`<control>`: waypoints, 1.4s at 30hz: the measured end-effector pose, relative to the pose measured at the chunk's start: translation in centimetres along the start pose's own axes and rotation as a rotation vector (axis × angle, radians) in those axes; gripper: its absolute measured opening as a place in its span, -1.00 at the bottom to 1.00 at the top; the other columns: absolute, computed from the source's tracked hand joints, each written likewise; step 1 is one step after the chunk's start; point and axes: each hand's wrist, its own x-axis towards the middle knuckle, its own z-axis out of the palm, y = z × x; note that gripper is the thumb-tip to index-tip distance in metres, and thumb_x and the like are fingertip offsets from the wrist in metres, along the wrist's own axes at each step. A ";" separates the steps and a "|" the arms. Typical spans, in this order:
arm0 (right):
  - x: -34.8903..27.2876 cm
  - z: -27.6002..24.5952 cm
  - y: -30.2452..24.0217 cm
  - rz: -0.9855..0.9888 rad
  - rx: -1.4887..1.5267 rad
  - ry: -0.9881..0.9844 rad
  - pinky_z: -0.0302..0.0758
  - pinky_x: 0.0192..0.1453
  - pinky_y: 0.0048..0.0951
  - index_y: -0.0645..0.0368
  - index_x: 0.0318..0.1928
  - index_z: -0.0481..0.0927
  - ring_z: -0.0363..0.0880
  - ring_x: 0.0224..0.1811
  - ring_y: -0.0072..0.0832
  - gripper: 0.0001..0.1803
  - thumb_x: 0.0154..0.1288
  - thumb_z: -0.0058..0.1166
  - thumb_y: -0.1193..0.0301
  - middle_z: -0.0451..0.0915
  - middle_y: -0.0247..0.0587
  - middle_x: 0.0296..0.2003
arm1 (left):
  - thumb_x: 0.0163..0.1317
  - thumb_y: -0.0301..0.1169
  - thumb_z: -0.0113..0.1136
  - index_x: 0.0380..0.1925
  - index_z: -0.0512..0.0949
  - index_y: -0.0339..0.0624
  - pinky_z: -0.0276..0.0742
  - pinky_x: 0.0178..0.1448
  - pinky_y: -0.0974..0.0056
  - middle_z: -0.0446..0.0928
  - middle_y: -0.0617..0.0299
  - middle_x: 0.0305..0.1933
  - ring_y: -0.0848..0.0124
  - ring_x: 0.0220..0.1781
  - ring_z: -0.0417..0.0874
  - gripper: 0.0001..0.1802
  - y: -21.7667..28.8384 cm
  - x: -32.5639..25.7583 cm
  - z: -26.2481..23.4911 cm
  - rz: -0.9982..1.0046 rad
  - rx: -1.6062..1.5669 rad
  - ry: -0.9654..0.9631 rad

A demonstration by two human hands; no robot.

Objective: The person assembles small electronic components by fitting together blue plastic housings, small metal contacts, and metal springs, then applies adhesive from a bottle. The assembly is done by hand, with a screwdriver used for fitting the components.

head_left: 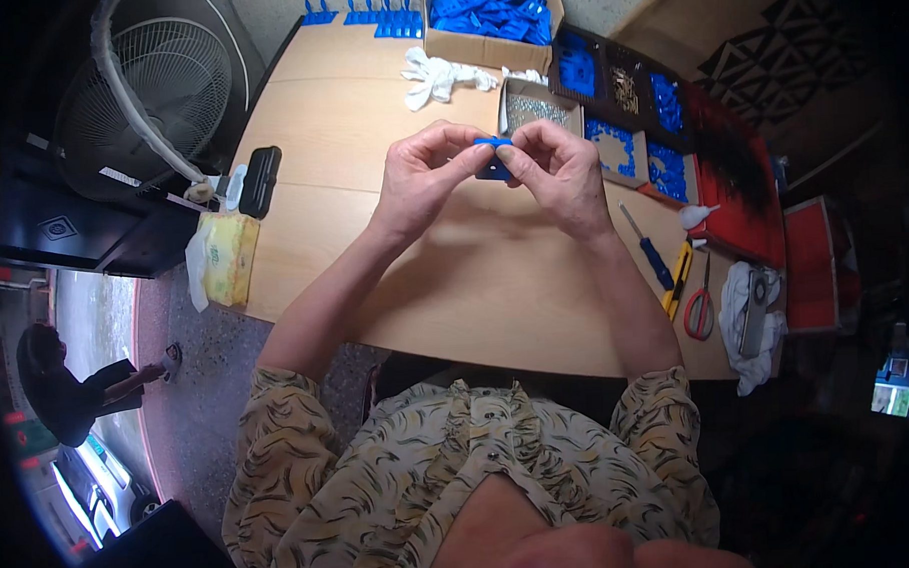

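Observation:
Over the middle of the wooden table [349, 127], my left hand [426, 175] and my right hand [561, 170] meet and pinch a small blue plastic part [490, 159] between their fingertips. Most of the part is hidden by my fingers. Just beyond my hands stands a small cardboard box of metal screws [529, 109].
A big cardboard box of blue parts [490, 12] stands at the far edge, white gloves [437, 76] beside it. Trays of blue parts [625, 143] line the right. A screwdriver [645, 245], yellow cutter [678, 276] and red scissors [699, 300] lie right. Tissue pack [225, 257], black case [261, 179] and a fan [152, 89] sit left.

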 end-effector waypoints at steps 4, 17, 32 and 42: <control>-0.9 0.5 2.6 0.043 0.126 0.023 0.56 -0.33 -0.63 0.28 -0.27 0.57 0.58 -0.40 -0.72 -0.86 0.36 0.21 0.46 0.62 -0.36 -0.41 | 0.30 -0.43 0.31 -0.14 0.65 -0.30 0.60 -0.01 0.38 0.69 0.18 -0.23 0.51 -0.18 0.68 -0.80 -2.2 -0.6 -0.4 -0.074 0.027 0.023; -1.0 1.2 4.7 0.322 0.212 0.004 0.61 -0.43 -0.67 0.31 -0.20 0.60 0.64 -0.49 -0.63 -0.78 0.33 0.27 0.39 0.66 -0.23 -0.45 | 0.27 -0.31 0.36 -0.19 0.67 -0.28 0.40 -0.26 0.52 0.64 0.32 -0.36 0.64 -0.37 0.52 -0.74 -3.2 -0.7 -0.8 -0.387 0.046 0.166; -0.9 1.2 5.1 0.357 0.196 -0.024 0.60 -0.41 -0.64 0.35 -0.26 0.63 0.65 -0.50 -0.61 -0.81 0.30 0.28 0.43 0.65 -0.23 -0.46 | 0.28 -0.30 0.34 -0.18 0.67 -0.27 0.45 -0.25 0.52 0.66 0.29 -0.36 0.62 -0.37 0.57 -0.74 -4.1 -0.4 -1.4 -0.347 0.098 0.155; -0.6 0.5 5.3 0.321 0.252 0.062 0.59 -0.41 -0.64 0.32 -0.24 0.62 0.63 -0.51 -0.64 -0.81 0.29 0.29 0.42 0.65 -0.24 -0.51 | 0.31 -0.25 0.32 -0.01 0.60 -0.33 0.58 -0.02 0.42 0.66 0.22 -0.20 0.55 -0.16 0.64 -0.61 -3.7 0.3 -1.5 -0.417 -0.094 0.134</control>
